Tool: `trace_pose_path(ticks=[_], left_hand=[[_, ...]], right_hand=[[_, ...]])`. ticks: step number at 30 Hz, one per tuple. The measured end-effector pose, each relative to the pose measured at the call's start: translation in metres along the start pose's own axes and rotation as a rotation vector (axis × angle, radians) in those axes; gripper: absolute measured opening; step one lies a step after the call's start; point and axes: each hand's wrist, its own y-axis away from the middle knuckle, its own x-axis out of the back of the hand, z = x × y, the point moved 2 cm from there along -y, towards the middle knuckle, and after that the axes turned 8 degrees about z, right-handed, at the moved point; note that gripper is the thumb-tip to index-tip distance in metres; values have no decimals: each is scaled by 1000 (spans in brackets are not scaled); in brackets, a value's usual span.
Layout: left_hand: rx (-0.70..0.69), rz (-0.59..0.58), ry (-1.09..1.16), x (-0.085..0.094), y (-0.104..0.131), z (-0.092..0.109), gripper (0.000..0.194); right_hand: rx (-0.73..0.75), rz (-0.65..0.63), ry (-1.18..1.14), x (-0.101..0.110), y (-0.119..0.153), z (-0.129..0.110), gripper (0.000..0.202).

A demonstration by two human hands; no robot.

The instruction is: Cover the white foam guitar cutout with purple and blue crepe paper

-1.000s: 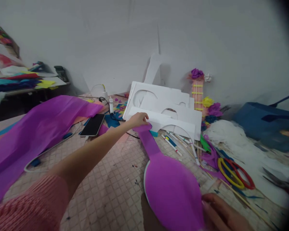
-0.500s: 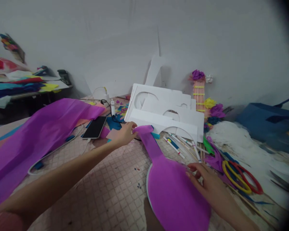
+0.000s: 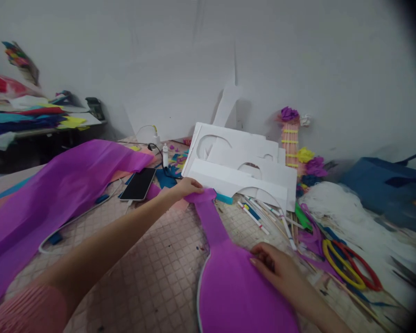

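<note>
A long-necked cutout with a rounded body [image 3: 241, 286], covered in purple paper and pale along its left edge, lies in front of me. It looks like a guitar shape. My left hand [image 3: 189, 187] pinches the broader end of its neck between thumb and fingers. On the right edge of the rounded body, my right hand [image 3: 275, 268] holds on with curled fingers; its fingertips are partly hidden. The lower end of the body runs out of view.
Purple paper [image 3: 72, 185] drapes over the left side, beside a phone [image 3: 138, 184] on a cable. White cut boards [image 3: 242, 162] lean at the back. At right are marked sticks [image 3: 253, 217], yellow-and-red-handled scissors [image 3: 346, 263], white fibre [image 3: 353, 217] and a blue bag [image 3: 384, 189].
The purple cutout has shifted left and slightly nearer to me. My right hand has moved left and now rests at its edge, while my left hand stays at the neck's end.
</note>
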Motion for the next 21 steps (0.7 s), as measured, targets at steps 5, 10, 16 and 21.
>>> trace_pose_path(ticks=[5, 10, 16, 21], left_hand=[[-86, -43, 27, 10, 10, -7, 16], [-165, -28, 13, 10, 15, -18, 15], [-216, 10, 32, 9, 11, -19, 14], [-230, 46, 73, 6, 7, -10, 15]], right_hand=[[16, -101, -24, -13, 13, -12, 17], [16, -90, -76, -10, 19, -18, 15], [14, -79, -154, -7, 23, -18, 14], [-32, -84, -272, -7, 24, -16, 18]])
